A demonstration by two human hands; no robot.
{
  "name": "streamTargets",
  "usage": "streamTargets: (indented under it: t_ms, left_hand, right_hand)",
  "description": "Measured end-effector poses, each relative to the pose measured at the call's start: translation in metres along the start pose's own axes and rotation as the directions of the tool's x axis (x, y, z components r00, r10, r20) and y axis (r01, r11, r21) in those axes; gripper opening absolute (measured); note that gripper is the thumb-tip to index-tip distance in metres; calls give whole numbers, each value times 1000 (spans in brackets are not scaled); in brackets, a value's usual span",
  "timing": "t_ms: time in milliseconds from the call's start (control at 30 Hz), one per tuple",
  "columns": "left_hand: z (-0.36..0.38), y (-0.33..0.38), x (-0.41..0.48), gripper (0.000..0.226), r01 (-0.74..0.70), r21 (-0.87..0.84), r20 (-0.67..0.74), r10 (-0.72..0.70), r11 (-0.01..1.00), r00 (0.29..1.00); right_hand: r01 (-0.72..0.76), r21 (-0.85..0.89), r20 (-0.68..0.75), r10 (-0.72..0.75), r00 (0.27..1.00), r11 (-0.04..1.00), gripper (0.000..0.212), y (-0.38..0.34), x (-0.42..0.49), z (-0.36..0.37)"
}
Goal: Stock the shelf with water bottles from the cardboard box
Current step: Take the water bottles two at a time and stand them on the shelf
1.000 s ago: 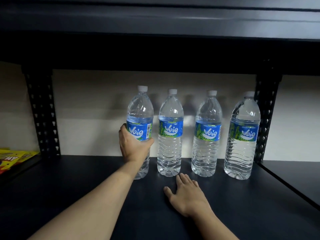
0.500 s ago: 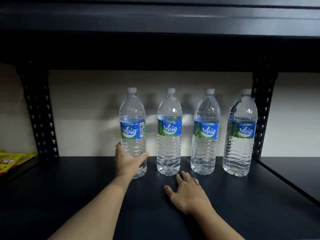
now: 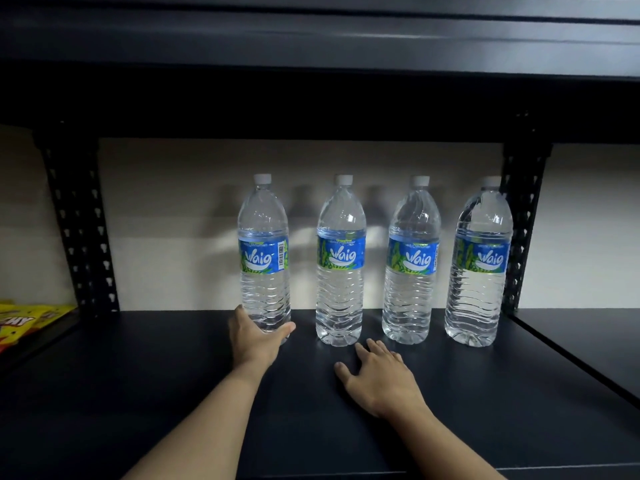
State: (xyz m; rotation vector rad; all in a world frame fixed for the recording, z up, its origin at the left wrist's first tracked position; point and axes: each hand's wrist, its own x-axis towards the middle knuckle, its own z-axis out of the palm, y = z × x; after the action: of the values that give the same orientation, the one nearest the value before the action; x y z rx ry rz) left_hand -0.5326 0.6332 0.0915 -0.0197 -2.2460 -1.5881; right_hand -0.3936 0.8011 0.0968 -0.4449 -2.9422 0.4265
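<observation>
Several clear water bottles with blue labels and white caps stand upright in a row at the back of the dark shelf (image 3: 138,393). My left hand (image 3: 254,336) cups the base of the leftmost bottle (image 3: 265,254), thumb and fingers around its lower part. Beside it stand a second bottle (image 3: 341,258), a third bottle (image 3: 412,258) and a rightmost bottle (image 3: 479,261). My right hand (image 3: 379,379) lies flat on the shelf, palm down, fingers spread, just in front of the second and third bottles. The cardboard box is out of view.
Black perforated uprights stand at back left (image 3: 79,223) and back right (image 3: 523,223). Yellow snack packets (image 3: 20,323) lie on the neighbouring shelf at left. A dark shelf board (image 3: 311,46) hangs overhead. A pale wall is behind the bottles.
My left hand slid down from the label to the base of the leftmost bottle, which moved back and left into the row. My right hand stayed flat on the shelf.
</observation>
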Motion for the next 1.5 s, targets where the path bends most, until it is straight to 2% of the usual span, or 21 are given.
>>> streamTargets:
  t_ms: [533,733,900,1100,1500]
  left_hand:
    - [0,1,-4,79,-7,48,-19,8,999,1000]
    - [-4,3,-3,75,18,23,15,-18,1000,1000]
    - [-5,2,-4,79,8,25,16,-8,1000,1000]
    - [-3,7,-6,80,-8,104,22,6,995,1000]
    - [-3,7,-6,85,3,96,60,-9,995,998]
  right_hand:
    - [-27,21,-42,28,999,999,77,0,0,0]
    - [-29,22,-36,29,999,999,76,-1,-2,-1]
    - [-25,18,-41,25,999,1000,73,-1,-3,-3]
    - [-27,21,-31,27,999,999,77,-2,-4,-3]
    - [-21,23,-33,22,999,1000,76,-2,-4,-3]
